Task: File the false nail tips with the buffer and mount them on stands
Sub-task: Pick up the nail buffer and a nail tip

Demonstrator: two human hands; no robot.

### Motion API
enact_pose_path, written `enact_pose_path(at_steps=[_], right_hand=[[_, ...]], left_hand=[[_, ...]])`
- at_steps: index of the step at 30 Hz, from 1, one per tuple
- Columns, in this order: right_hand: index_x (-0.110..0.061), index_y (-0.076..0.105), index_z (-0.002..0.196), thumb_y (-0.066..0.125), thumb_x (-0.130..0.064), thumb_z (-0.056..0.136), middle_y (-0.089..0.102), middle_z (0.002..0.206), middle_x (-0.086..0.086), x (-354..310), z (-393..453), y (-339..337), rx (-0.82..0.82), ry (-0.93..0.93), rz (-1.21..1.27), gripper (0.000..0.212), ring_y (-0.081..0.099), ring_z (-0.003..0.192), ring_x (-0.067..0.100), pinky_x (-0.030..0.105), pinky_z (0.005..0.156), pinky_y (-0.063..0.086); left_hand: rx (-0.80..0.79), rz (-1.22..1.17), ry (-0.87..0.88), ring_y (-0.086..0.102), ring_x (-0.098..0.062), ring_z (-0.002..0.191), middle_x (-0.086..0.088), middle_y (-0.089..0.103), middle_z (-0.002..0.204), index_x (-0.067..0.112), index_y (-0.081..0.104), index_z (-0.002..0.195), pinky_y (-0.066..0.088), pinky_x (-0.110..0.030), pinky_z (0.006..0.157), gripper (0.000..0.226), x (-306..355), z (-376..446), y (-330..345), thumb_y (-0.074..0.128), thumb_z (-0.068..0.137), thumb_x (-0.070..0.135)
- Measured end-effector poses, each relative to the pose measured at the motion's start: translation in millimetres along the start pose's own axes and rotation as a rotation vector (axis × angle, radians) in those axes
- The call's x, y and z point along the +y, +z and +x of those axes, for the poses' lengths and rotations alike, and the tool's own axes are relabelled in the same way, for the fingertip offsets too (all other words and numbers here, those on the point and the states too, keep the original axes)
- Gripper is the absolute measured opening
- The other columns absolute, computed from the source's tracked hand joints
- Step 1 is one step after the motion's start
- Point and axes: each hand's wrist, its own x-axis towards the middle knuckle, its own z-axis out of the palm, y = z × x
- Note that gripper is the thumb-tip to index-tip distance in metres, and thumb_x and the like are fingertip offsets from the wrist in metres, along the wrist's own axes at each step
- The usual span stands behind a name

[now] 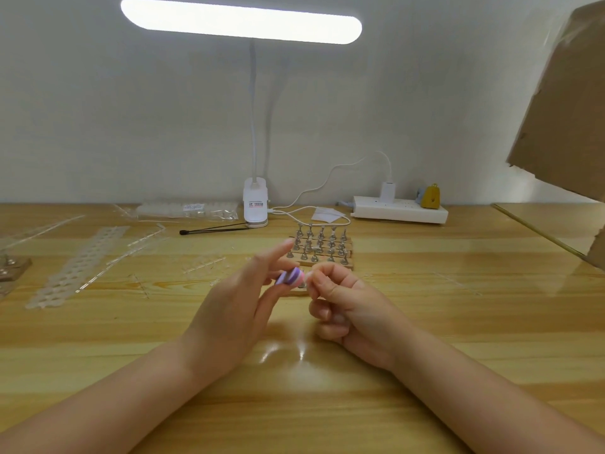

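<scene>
— So where does the tip sit right now?

— Pinched in the right hand, at the ends of its thumb and forefinger. It is clear and tiny, so I can barely make it out; the other fingers of that hand are curled in under the palm.

— And the buffer?

— Held in the left hand, a purple and white block gripped between thumb and fingers, with the forefinger stretched out straight past it. The buffer lies just to the left of the right hand's fingertips, touching the tip or very nearly so; I can't tell which.

— Which way does the buffer run?

— Its long axis seems to slant across, from the left hand's palm up toward the right hand. Only one end shows, so take that as a guess.

— So the filing stroke?

— I'd judge it a short rub along that slant, the left hand moving the buffer while the right keeps the tip steady. Both hands hang above the table.

— Then the mounting?

— The stands are straight beyond both hands, on a wooden block. The right hand is the nearer one and already has the tip, so a forward reach from it should do.

— Any risk?

— The tip is slippery and small; a hard stroke could flick it out of the pinch.
</scene>
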Motion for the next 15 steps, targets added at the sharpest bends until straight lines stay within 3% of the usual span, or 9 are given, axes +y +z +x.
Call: enact_pose_path(at_steps=[3, 6, 10, 12, 15], right_hand=[[-0.018, 0.061, 0.08, 0.058, -0.019, 0.085, 0.05, 0.071, -0.003, 0.0, -0.3, 1.0, -0.006, -0.004, -0.025, 0.006, 0.038, 0.052, 0.006, 0.013, 0.037, 0.024], [-0.018, 0.06, 0.08, 0.059, -0.019, 0.084, 0.05, 0.071, -0.002, -0.4, -0.8, 1.0, 0.001, -0.003, -0.015, 0.004, 0.038, 0.051, 0.006, 0.013, 0.037, 0.023], [-0.015, 0.061, 0.082, 0.058, -0.017, 0.083, 0.05, 0.068, -0.003, -2.1, -1.0, 2.2, 0.044, 0.007, 0.014, 0.004, 0.035, 0.049, 0.006, 0.013, 0.036, 0.021], [-0.013, 0.061, 0.083, 0.06, -0.017, 0.081, 0.05, 0.067, -0.003, -2.1, -0.5, 2.4, 0.069, 0.012, 0.001, 0.005, 0.032, 0.047, 0.006, 0.014, 0.036, 0.018], [-0.012, 0.06, 0.091, 0.061, -0.017, 0.081, 0.049, 0.066, -0.003, -2.4, -0.9, 3.1, 0.055, 0.028, -0.036, 0.012, 0.031, 0.046, 0.005, 0.015, 0.038, 0.016]], left_hand=[[0.064, -0.064, 0.013, 0.063, 0.002, 0.1, 0.014, 0.062, 0.11, 0.024, 0.041, 0.133, 0.05, -0.015, 0.087, 0.05, 2.2, 0.0, 0.5, 0.065, 0.091, 0.017], [0.025, -0.046, 0.064, 0.062, 0.001, 0.102, 0.01, 0.063, 0.111, 0.023, 0.042, 0.133, 0.051, -0.017, 0.087, 0.045, 3.7, -1.6, 2.5, 0.062, 0.092, 0.021], [0.043, 0.03, -0.011, 0.06, 0.002, 0.097, 0.015, 0.061, 0.106, 0.027, 0.042, 0.128, 0.049, -0.016, 0.083, 0.045, -0.6, -1.4, 0.1, 0.063, 0.088, 0.022], [0.092, 0.041, 0.068, 0.06, 0.002, 0.097, 0.017, 0.06, 0.107, 0.019, 0.042, 0.129, 0.047, -0.012, 0.086, 0.044, 1.6, 0.1, 1.3, 0.064, 0.091, 0.024], [0.08, 0.102, 0.191, 0.06, -0.002, 0.094, 0.015, 0.06, 0.107, 0.017, 0.042, 0.13, 0.047, -0.021, 0.084, 0.044, 5.2, -0.3, 4.3, 0.059, 0.09, 0.024]])
